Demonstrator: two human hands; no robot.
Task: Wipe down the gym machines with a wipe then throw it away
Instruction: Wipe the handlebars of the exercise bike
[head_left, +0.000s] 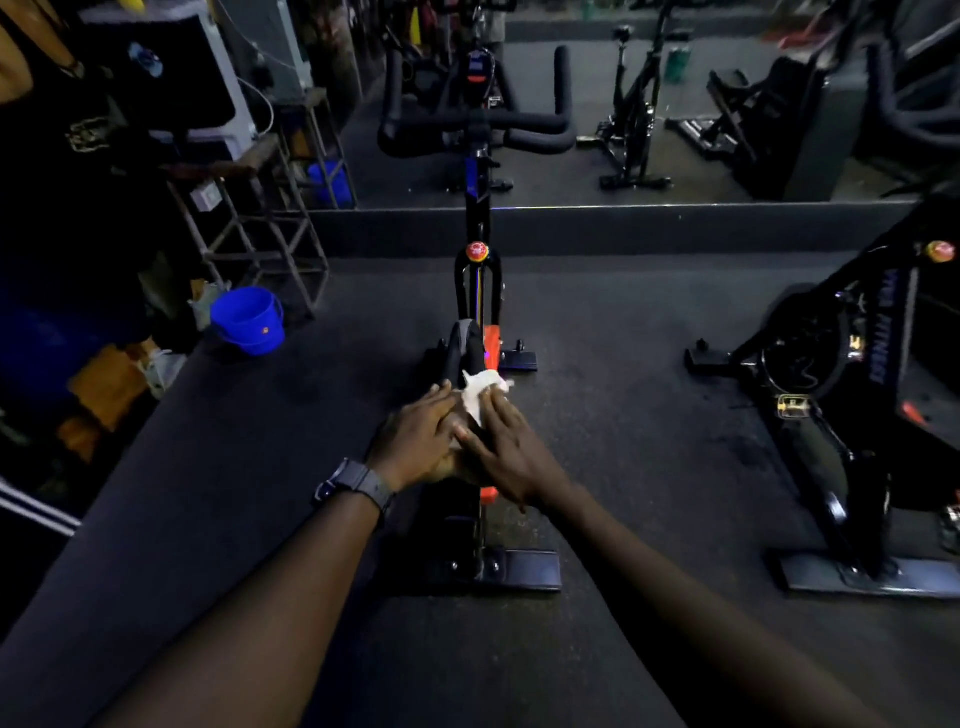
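I have both hands flat on the bike (475, 291) saddle (464, 349). My right hand (506, 453) presses the wipe (483, 391) onto the saddle with fingers spread, not gripping. My left hand (420, 439) lies open beside it, watch (353, 483) on the wrist. A bucket (249, 319) sits at ten o'clock.

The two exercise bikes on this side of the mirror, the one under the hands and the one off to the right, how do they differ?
The middle bike is seen from behind, in line with the camera; the right bike stands side-on. The middle bike has orange trim on its frame; the right bike looks nearly all black, with lettering on its frame. Both hands press a white wipe on the middle bike's saddle; nothing touches the right bike. Both have a red knob and flat floor feet.
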